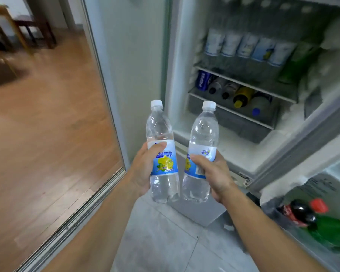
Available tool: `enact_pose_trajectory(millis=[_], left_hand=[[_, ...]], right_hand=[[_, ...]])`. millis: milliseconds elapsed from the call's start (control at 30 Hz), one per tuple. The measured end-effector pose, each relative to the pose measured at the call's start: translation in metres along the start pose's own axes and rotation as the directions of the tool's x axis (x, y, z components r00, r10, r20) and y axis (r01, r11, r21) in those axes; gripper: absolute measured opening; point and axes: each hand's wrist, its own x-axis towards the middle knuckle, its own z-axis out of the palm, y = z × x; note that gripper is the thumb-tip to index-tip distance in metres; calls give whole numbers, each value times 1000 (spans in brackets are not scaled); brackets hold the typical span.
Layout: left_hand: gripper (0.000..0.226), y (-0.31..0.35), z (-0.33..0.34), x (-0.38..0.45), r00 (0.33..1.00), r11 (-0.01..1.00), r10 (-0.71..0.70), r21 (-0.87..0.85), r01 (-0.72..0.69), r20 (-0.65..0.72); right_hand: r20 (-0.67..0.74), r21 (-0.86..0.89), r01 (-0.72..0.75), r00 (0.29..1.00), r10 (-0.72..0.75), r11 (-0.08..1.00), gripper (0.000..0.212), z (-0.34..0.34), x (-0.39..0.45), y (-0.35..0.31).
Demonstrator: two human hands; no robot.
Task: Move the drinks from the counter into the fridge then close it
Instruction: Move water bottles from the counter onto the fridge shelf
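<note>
I hold two clear drink bottles with white caps and blue-yellow labels upright in front of the open fridge (pixel 186 79). My left hand (pixel 143 167) grips the left bottle (pixel 161 138) round its label. My right hand (pixel 214 173) grips the right bottle (pixel 203 138), which tilts slightly right. Inside, the upper shelf (pixel 243 83) carries a row of several similar bottles (pixel 247 46) and a green bottle (pixel 296 63). Several bottles lie on their sides on the lower shelf (pixel 234 112).
The open fridge door (pixel 306 132) swings out at the right; its rack holds a cola bottle (pixel 296 213) and a green bottle (pixel 330 228). A sliding-door track (pixel 77 216) separates grey tiles from the wooden floor at left, where chairs (pixel 6 36) stand far back.
</note>
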Motion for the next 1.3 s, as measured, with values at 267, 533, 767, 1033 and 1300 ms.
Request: enact_pose_trajectory(millis=[267, 533, 767, 1033, 1300], left_hand=[[49, 32, 71, 95, 980, 984, 59, 154, -89, 191], [35, 75, 136, 176, 923, 894, 279, 280, -351, 266], [50, 112, 199, 245, 823, 812, 392, 266, -520, 412], [55, 142, 263, 319, 710, 694, 488, 268, -668, 508], [66, 151, 304, 372, 701, 666, 497, 293, -686, 511]], right_hand=[[-310, 76, 127, 946, -98, 989, 48, -43, 56, -39], [-560, 115, 299, 807, -187, 947, 34, -86, 122, -71], [-704, 42, 406, 661, -261, 913, 46, -109, 172, -111], [-705, -60, 450, 613, -357, 891, 50, -143, 252, -164], [-674, -118, 401, 639, -369, 909, 55, -160, 323, -188]])
